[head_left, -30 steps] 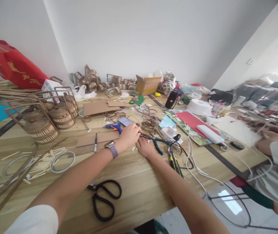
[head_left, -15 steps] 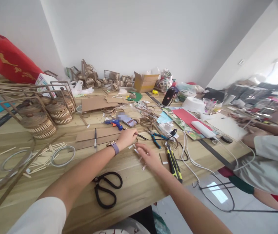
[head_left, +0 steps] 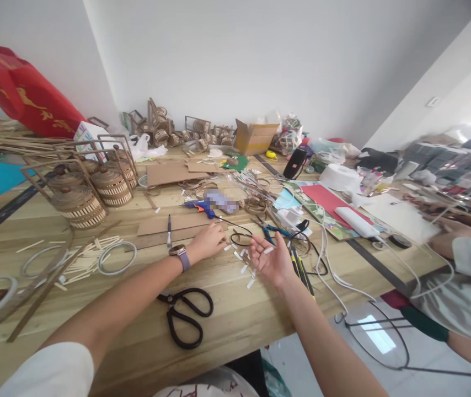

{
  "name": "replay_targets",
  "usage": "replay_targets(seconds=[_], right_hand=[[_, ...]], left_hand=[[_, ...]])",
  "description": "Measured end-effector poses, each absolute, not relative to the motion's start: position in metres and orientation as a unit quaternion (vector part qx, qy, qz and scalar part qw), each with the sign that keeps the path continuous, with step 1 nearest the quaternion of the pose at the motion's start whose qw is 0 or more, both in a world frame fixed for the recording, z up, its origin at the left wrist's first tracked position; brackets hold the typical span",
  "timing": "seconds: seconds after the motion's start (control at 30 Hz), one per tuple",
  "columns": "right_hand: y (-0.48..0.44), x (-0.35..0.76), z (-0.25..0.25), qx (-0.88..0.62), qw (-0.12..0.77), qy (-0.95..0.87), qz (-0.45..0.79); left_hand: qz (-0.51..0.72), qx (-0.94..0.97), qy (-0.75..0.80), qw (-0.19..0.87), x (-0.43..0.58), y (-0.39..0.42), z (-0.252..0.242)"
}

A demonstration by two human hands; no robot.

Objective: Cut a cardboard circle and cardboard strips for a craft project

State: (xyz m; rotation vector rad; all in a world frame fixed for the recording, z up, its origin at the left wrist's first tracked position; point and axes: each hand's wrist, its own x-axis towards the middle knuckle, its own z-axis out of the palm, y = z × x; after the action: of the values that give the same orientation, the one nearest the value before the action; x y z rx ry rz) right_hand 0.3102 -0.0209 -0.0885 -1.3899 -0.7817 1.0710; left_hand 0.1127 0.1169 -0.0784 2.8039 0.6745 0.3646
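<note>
White slip [head_left: 268, 250] lies on upturned right hand [head_left: 276, 263]

The right hand's grip is wide, palm up, with fingers loosely spread. Loose white slips [head_left: 243, 269] lie scattered on the bench [head_left: 239, 322] between the hands. The left hand [head_left: 207, 241] bunches its fingers low beside them; whether that grip holds anything, I cannot tell. A blue glue gun [head_left: 203, 207] lies beyond the left hand, black-handled scissors [head_left: 182, 316] nearer the bench's front edge.

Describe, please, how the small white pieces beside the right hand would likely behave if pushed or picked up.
The white pieces look small and thin, so they are probably very light and may slide at a nudge. Lying flat on the wooden table, they seem unlikely to roll but could be awkward to lift. Straight outlines hint at some stiffness.
</note>
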Motion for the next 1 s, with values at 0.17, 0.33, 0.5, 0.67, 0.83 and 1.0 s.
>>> replay_targets(seconds=[0.17, 0.33, 0.5, 0.67, 0.83, 1.0], right_hand=[[-0.037, 0.302, -0.091, -0.665, 0.532, -0.391, 0.348], [-0.050, 0.308, -0.100, -0.737, 0.457, -0.453, 0.207], [-0.034, 0.295, -0.113, -0.743, 0.391, -0.534, 0.100], [-0.012, 0.268, -0.115, -0.698, 0.346, -0.623, 0.070], [-0.024, 0.255, -0.107, -0.655, 0.329, -0.675, 0.082], [-0.077, 0.265, -0.105, -0.728, 0.356, -0.585, 0.030]], left_hand=[[0.141, 0.960, 0.214, 0.115, 0.115, 0.113, -0.080], [0.150, 0.952, 0.219, 0.152, 0.131, 0.115, -0.079], [0.166, 0.935, 0.257, 0.177, 0.160, 0.124, -0.081], [0.201, 0.923, 0.285, 0.165, 0.173, 0.127, -0.087], [0.245, 0.911, 0.307, 0.124, 0.144, 0.109, -0.099], [0.229, 0.928, 0.268, 0.123, 0.116, 0.078, -0.109]])
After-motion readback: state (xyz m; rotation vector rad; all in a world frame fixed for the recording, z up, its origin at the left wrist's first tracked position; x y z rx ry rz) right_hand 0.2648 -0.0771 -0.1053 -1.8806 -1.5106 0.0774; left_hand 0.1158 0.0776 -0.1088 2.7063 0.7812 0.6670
